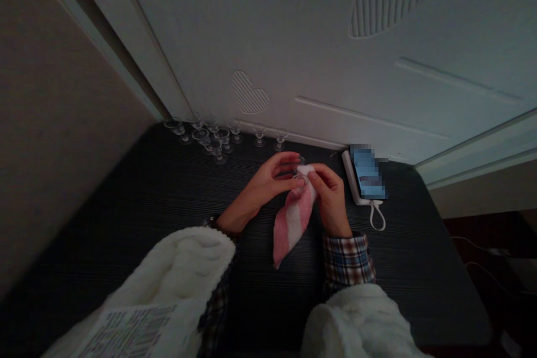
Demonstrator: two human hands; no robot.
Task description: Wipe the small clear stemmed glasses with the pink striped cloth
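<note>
Pink-and-white cloth (293, 218) is pinched in the right hand (333, 196), right up against a small glass (300, 177) the left hand's (268, 182) half-curled fingers hold; more glasses (224, 137) sit far left.

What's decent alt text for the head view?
A person's left hand holds what looks like a small clear glass while the right hand holds a pink-and-white striped cloth against it, over a dark table. Clear stemmed glasses stand toward the back left; a phone rests on a white block at right.

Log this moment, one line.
left hand: holding small clear glass | right hand: gripping pink-white striped cloth | beyond: clear stemmed glasses
</note>
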